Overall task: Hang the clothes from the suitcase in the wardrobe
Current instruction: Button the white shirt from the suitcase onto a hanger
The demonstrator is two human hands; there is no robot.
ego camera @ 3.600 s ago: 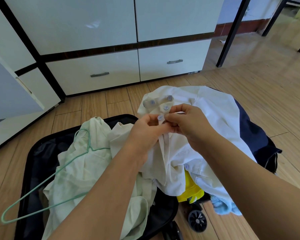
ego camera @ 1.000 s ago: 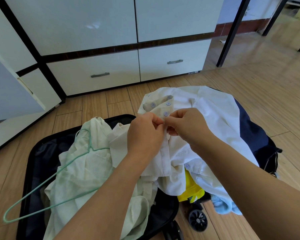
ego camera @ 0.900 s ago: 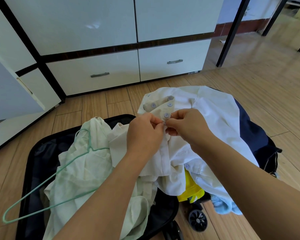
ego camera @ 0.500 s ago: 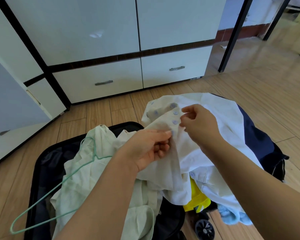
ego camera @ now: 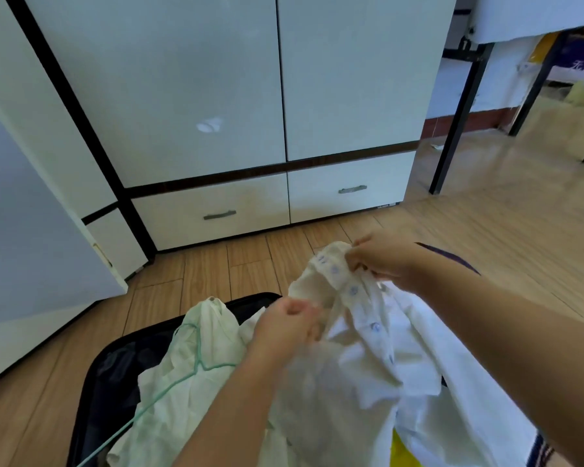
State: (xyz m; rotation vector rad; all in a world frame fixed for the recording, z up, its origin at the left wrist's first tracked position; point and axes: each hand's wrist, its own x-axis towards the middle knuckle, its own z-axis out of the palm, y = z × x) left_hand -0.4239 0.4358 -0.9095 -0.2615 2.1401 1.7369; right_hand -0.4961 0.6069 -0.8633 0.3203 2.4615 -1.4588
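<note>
— Both hands have parted since half a second ago, and my view has tipped up toward the wardrobe. What do you make of it?

— I see the right hand [ego camera: 383, 257] at the far end of the white button-up cotton shirt [ego camera: 368, 338], fingers curled and pinching its collar end by the top pale blue buttons [ego camera: 333, 270]. The left hand [ego camera: 285, 326] sits nearer and to the left, fingers curled into the front edge of the cloth. The frame is blurred, so I cannot tell exactly which fold it has.

— Where is the shirt itself?

— Lifted between my hands, its lower part draped over the pile in the open black soft-sided suitcase [ego camera: 115, 369] on the wooden plank floor [ego camera: 216, 271].

— How will it handle?

— Light and limp, I judge. It will sag wherever it is not held, and thin cotton slips through a loose pinch. I would take it at the collar and the shoulder seams, not the placket, so the opening stays wide for a hanger.

— Is one to hand?

— A thin mint-green wire hanger [ego camera: 196, 358] lies on the pale green crumpled garment [ego camera: 182, 382], left in the suitcase. It looks springy and apt to snag cloth. The white panelled wardrobe [ego camera: 216, 96] stands beyond, its doors closed in this view.
</note>
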